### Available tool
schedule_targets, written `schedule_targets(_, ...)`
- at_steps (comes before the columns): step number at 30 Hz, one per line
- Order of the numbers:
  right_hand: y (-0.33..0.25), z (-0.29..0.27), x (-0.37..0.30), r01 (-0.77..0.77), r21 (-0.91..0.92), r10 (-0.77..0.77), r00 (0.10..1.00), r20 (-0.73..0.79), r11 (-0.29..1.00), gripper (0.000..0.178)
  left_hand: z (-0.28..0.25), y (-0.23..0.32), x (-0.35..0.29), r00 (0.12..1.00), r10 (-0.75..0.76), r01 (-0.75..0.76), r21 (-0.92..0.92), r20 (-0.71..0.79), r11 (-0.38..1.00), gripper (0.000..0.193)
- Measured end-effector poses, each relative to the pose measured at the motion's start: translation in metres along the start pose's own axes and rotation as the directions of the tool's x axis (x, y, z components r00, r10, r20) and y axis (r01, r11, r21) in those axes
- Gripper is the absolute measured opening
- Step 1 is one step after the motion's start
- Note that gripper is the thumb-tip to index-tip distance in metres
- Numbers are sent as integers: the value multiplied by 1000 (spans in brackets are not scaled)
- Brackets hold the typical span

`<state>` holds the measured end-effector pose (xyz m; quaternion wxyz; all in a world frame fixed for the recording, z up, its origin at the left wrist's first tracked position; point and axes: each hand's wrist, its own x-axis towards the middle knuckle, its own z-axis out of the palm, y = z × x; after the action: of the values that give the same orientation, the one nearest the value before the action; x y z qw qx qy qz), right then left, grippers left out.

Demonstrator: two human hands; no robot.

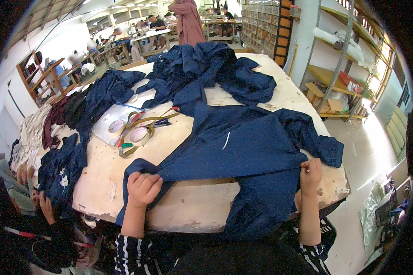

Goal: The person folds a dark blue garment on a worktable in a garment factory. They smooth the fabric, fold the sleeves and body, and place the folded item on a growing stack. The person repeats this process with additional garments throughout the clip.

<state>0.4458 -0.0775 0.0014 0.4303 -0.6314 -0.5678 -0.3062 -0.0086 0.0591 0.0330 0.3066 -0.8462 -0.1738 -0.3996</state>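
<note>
**Spreading a navy garment flat at the table edge**

Striped sleeves come up from the lower edge, forearms bare. Left hand [143, 188] is closed in a fist on a corner of the navy garment [243, 146], near the front edge of the table [192, 211]. Right hand [310, 174] pinches the cloth's other edge between curled fingers, close to the table's right corner. Between the two hands the cloth runs fairly taut; below that line a loose part hangs over the table edge.

Judgement: good spreading here calls for even pull from both hands, grips kept low to the tabletop, so folds near the white mark [226, 140] smooth out rather than bunch.

Farther back, left of centre: tape rolls [140, 135] and a measuring tape [147, 121] beside a clear sheet [108, 123]. Beyond, a heap of navy clothes [206, 68] covers the far table. Shelves [339, 68] stand at right; other people work at distant benches.
</note>
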Motion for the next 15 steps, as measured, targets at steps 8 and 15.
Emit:
schedule_targets(8, 12, 6, -1, -181, -32, 183, 960, 211, 983, 18, -23, 14, -38, 936, -350, 350, -27, 30, 936, 20)
schedule_targets(15, -127, -25, 68, -214, 172, 138, 919, 370, 961, 36, -20, 49, -18, 861, -499, 508, -156, 96, 847, 24)
